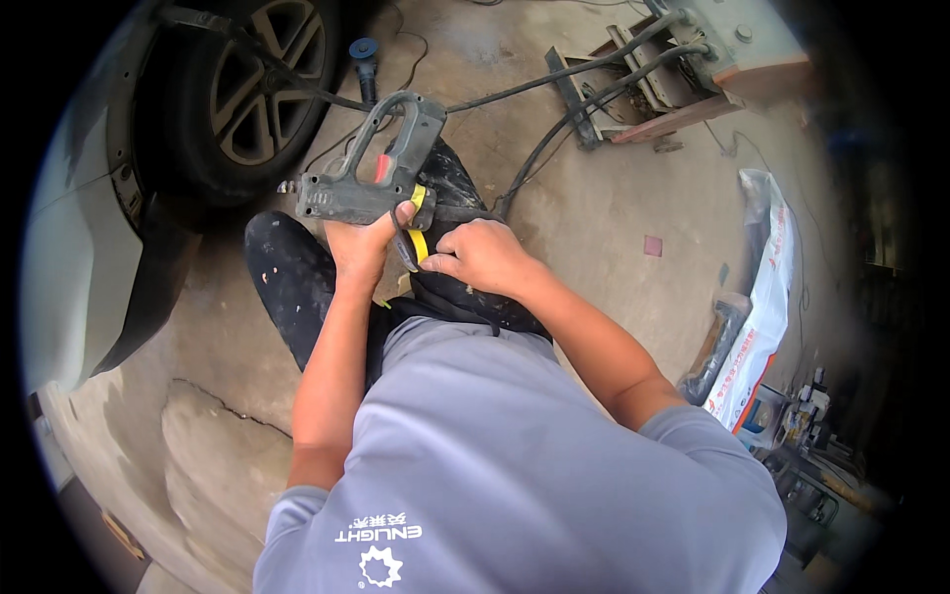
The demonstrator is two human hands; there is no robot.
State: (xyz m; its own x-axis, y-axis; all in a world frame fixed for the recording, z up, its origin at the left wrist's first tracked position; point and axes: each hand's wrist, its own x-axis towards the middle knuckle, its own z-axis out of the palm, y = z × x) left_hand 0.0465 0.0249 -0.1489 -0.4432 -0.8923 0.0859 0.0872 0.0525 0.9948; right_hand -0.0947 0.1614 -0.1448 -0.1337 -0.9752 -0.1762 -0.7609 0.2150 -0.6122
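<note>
A dark grey gun-shaped power tool (361, 188) with a looped handle, a red trigger and a metal tip pointing left lies across my lap. My left hand (358, 243) is closed around its body from below, with the thumb up against a yellow strip of tape (419, 243). The strip runs down from the tool's rear end, beside a dark curved piece (404, 243) that I cannot make out clearly. My right hand (480, 255) pinches the strip's lower end between thumb and fingers. Its other fingers are curled, close to the thick black cable at the tool's back.
At the left stand a car wheel (267, 89) and a pale body panel (74, 267). A tool with a blue disc (364, 49) is beside the tyre. Thick black cables (584, 104) run to a machine (742, 45) at the far right. A white plastic bag (762, 307) lies rightward.
</note>
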